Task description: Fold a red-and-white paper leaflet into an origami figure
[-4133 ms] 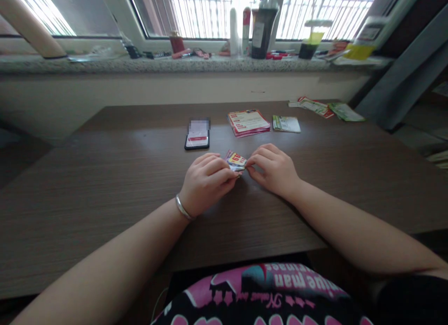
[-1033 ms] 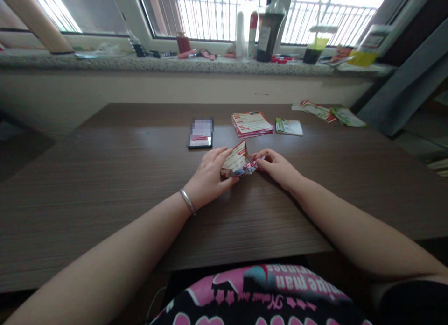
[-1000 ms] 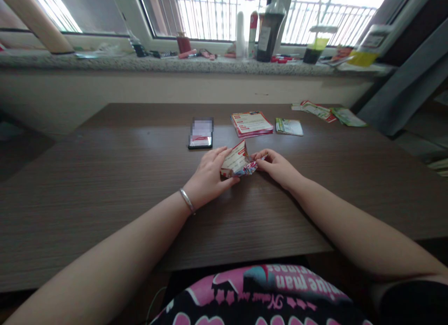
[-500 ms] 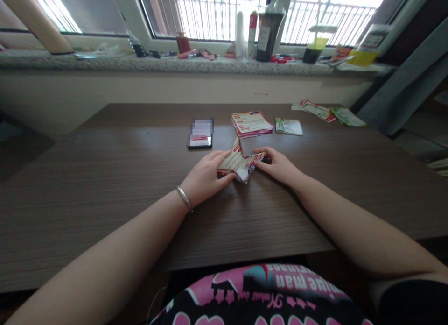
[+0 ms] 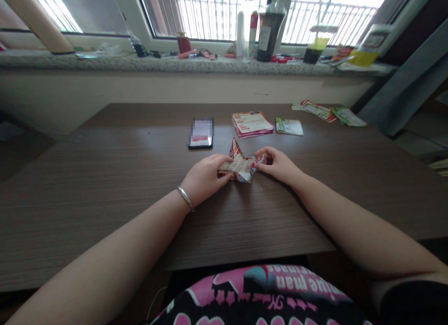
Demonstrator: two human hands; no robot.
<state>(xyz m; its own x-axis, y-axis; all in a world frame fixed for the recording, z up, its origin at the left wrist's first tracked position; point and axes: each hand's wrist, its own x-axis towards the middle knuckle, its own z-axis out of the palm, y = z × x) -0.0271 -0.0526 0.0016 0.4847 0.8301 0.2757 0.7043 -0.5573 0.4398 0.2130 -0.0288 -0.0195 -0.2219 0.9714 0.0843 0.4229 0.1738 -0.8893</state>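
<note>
A folded piece of printed paper, cream with red and blue, is held low over the brown table. One point of it sticks up at the back. My left hand, with a silver bracelet at the wrist, pinches its left side between thumb and fingers. My right hand grips the right side the same way. Behind the paper lies a stack of red-edged printed sheets. A smaller green and white stack sits to its right.
A phone lies left of the stacks. Loose leaflets are at the table's back right. Bottles and small items stand on the stone windowsill behind.
The paper's large pale back flap no longer spreads toward the stack; a narrow upright point shows there now. Both hands have stayed nearly in place, still holding the paper.
</note>
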